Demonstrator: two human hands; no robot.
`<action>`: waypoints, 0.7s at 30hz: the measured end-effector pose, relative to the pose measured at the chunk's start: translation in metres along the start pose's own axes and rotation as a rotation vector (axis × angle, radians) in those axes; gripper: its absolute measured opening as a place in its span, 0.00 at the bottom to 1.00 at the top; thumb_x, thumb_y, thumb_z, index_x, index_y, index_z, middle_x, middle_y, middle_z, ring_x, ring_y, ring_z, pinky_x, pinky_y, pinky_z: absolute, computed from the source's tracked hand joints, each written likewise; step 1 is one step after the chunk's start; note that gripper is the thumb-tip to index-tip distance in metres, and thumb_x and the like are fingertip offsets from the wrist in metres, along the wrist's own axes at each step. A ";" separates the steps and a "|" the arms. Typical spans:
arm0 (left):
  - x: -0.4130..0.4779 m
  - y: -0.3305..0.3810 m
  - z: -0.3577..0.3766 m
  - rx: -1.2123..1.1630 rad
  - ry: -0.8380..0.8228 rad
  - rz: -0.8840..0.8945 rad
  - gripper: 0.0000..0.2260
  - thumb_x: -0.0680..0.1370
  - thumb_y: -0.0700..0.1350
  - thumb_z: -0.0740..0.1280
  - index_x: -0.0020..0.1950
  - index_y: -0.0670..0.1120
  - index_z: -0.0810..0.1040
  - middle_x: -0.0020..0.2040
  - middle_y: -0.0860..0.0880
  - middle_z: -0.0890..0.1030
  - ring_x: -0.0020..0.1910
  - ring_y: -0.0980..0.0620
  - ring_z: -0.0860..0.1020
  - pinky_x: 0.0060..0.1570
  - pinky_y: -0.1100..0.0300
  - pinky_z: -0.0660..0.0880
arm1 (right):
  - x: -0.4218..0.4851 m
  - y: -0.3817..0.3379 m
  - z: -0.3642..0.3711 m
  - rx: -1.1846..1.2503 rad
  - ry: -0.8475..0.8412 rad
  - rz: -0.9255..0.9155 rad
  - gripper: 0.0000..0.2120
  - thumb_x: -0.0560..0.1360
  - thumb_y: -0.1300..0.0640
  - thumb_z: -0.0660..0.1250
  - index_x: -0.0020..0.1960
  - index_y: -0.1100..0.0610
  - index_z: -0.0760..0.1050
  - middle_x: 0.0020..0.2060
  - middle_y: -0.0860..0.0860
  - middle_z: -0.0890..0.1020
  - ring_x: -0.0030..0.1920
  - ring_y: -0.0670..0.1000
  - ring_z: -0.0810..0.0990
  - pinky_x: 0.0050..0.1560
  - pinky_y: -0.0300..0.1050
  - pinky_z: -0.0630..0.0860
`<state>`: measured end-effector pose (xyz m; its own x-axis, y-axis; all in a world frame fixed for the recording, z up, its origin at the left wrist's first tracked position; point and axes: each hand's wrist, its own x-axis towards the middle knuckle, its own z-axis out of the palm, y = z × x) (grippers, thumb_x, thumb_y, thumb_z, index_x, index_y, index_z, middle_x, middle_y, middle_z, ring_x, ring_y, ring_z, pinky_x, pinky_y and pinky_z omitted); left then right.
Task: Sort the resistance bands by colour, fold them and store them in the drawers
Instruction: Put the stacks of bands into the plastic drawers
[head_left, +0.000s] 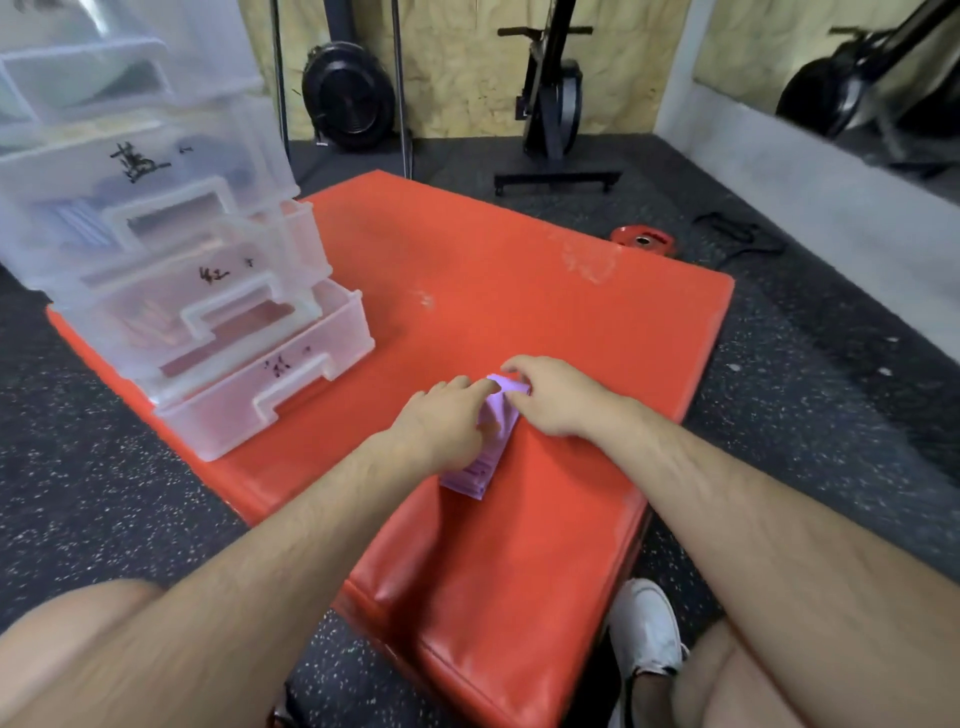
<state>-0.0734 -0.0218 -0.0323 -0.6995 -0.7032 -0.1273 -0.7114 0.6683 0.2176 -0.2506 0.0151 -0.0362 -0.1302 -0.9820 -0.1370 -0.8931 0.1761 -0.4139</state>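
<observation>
I'm seeing folding: left hand (441, 422) pressing the purple band (475, 470), right hand (557, 399) pinching its far end. Next I'm expecting the open drawer (228, 415) left of the band.

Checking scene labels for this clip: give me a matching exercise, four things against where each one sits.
Things:
1. purple resistance band
2. bottom drawer
3. red weight plate
4. white shoe

Places:
A. on the dark floor, beyond the red mat's far edge
B. pulled open, at the mat's left
C. on the floor by the mat's near corner
D. folded on the mat, touched by the left hand and the right hand

Pairs: 1-D, 2-B, 3-A, 4-C
</observation>
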 end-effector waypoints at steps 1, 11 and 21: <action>0.000 0.002 0.000 0.001 -0.025 -0.002 0.25 0.78 0.47 0.62 0.76 0.52 0.62 0.67 0.48 0.71 0.66 0.42 0.71 0.59 0.50 0.68 | 0.002 0.001 0.002 0.009 -0.001 0.020 0.21 0.79 0.53 0.63 0.71 0.54 0.71 0.62 0.57 0.78 0.62 0.58 0.76 0.61 0.46 0.70; 0.005 -0.015 -0.013 -0.773 0.036 -0.172 0.39 0.74 0.48 0.74 0.79 0.51 0.55 0.65 0.47 0.77 0.59 0.45 0.79 0.58 0.50 0.76 | 0.006 -0.030 -0.028 0.102 0.098 -0.143 0.04 0.71 0.64 0.67 0.44 0.61 0.81 0.40 0.55 0.81 0.45 0.55 0.76 0.48 0.51 0.72; -0.042 -0.071 -0.066 -0.595 0.320 -0.267 0.04 0.74 0.48 0.70 0.45 0.51 0.76 0.37 0.56 0.80 0.35 0.56 0.77 0.36 0.60 0.72 | 0.008 -0.087 -0.052 0.567 0.282 -0.187 0.05 0.76 0.63 0.68 0.50 0.57 0.79 0.36 0.47 0.79 0.36 0.47 0.75 0.39 0.41 0.70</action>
<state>0.0108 -0.0557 0.0217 -0.3879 -0.9215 0.0203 -0.6342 0.2829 0.7196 -0.1964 -0.0121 0.0456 -0.1709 -0.9663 0.1923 -0.5568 -0.0664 -0.8280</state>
